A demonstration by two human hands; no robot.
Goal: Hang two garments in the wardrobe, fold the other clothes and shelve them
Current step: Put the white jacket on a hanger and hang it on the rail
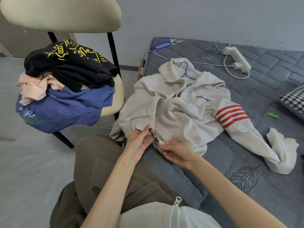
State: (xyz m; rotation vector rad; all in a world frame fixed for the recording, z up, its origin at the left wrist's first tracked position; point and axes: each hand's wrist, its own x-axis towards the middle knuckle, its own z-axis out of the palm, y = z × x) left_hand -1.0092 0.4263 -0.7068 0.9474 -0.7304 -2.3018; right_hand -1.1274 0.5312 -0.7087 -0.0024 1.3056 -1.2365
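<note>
Head view, step: zipping the cream hoodie [189,112], on a blue hanger [185,71], flat on the bed [246,162].
Left hand [139,142]: pinches the black zip pull [153,134].
Right hand [176,152]: fingers [166,149] pinch the zip's lower end.
Next: probably seat the zip ends, then pull up steadily.
Textures: soft fleece, red-striped sleeve, quilted mattress.
Chair [60,14]: crumpled clothes [65,89] to fold.

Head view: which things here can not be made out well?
Blue hanger: head view, mostly hidden inside the hoodie.
Houndstooth pillow: head view, cut off by the right edge.
Zipper pull lettering: head view, too small to read.
Blue garment: head view, partly under the black shirt.
</note>
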